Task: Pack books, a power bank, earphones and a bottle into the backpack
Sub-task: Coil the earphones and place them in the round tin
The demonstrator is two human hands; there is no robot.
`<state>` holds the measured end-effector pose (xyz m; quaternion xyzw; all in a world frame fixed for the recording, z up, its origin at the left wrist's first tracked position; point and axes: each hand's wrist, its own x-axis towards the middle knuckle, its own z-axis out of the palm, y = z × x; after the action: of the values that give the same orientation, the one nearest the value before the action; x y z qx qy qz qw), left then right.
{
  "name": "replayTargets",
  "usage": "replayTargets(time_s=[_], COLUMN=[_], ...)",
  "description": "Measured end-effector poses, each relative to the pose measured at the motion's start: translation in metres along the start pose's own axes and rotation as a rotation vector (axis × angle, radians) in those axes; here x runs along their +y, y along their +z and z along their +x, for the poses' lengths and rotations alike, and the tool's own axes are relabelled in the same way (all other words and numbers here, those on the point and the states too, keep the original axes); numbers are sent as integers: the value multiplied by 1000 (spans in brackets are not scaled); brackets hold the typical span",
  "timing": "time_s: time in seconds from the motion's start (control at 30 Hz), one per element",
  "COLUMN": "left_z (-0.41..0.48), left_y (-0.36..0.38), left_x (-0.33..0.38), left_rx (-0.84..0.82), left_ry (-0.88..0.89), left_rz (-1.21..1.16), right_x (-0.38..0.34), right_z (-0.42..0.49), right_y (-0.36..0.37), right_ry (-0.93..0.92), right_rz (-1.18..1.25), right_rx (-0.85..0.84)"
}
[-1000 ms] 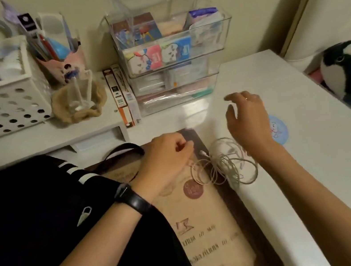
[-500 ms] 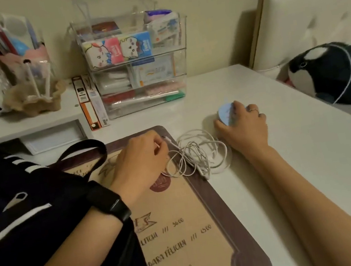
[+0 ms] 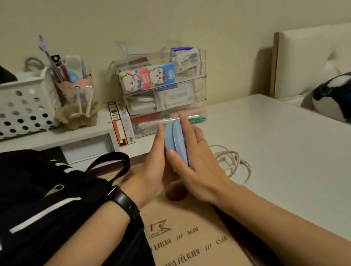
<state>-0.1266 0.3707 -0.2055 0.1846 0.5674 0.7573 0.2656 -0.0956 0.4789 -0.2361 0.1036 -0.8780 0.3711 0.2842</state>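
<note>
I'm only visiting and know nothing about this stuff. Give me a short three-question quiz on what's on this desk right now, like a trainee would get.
1. True or false: the white earphones lie inside the black backpack.
2. What is held between the left hand and the right hand? A) a bottle B) a blue round case C) a book
3. Fill in: the black wristband sits on the ___ wrist.
Key: 1 false, they lie on the table beside the hands; 2 B; 3 left.
</note>
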Motion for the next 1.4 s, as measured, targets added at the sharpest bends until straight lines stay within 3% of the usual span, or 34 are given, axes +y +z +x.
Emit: replayTargets(time_s=[0.1, 0.23, 0.6, 0.73, 0.87, 1.0, 1.2, 1.4], left_z=[3, 11, 16, 16, 16, 13, 8, 5], left_y=[-6, -9, -13, -13, -11, -9, -10, -11], left_x=[-4, -11, -20, -24, -20, -17, -16, -18], left_rx=[-56, -23, 3, 10, 12, 101, 179, 154], left_ry=[-26, 35, 227, 290, 291, 219, 150, 193], left_rz=[-6, 177, 156, 34, -26, 45, 71, 115], right_x=[10, 11, -3, -18, -21, -2, -3, -19], right_z=[2, -1, -3, -5, 2, 7, 6, 7], right_y=[5, 5, 9, 23, 27, 19, 31, 38], right_ry=[2, 43, 19, 73, 6, -166, -123, 19], right_rz=[55, 42, -164, -47, -42, -86, -242, -79], right_rx=[-57, -104, 89, 203, 206, 69, 204, 303])
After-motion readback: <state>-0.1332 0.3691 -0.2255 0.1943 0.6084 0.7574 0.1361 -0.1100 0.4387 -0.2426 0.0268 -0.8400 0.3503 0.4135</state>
